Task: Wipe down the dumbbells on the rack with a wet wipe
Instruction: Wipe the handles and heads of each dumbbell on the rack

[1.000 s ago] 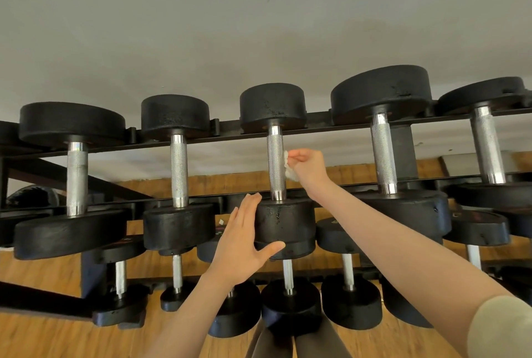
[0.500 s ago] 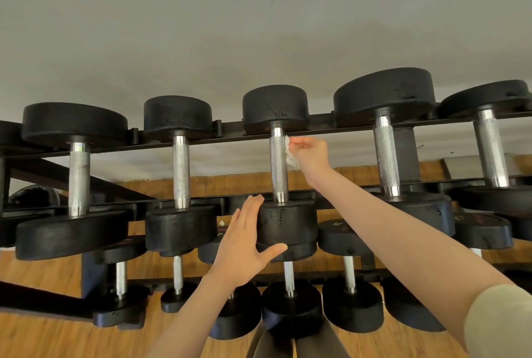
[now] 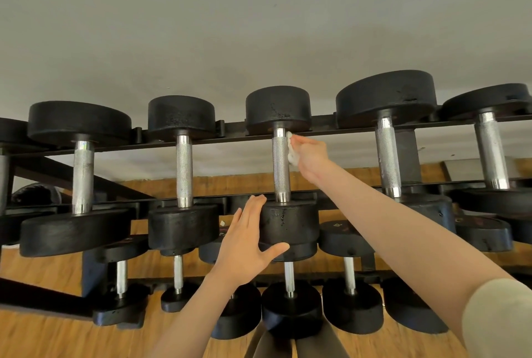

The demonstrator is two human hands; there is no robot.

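Fingers of the right hand are bunched round a white wet wipe, pressing it against the top of the middle dumbbell handle, arm stretched way out. Left hand is flat with fingers straight, cupping that dumbbell's near head. Black rack, wood floor, grey wall behind.

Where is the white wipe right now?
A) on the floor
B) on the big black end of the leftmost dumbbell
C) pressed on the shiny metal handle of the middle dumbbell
C: the right hand presses the crumpled white wet wipe against the middle dumbbell's knurled silver metal handle.
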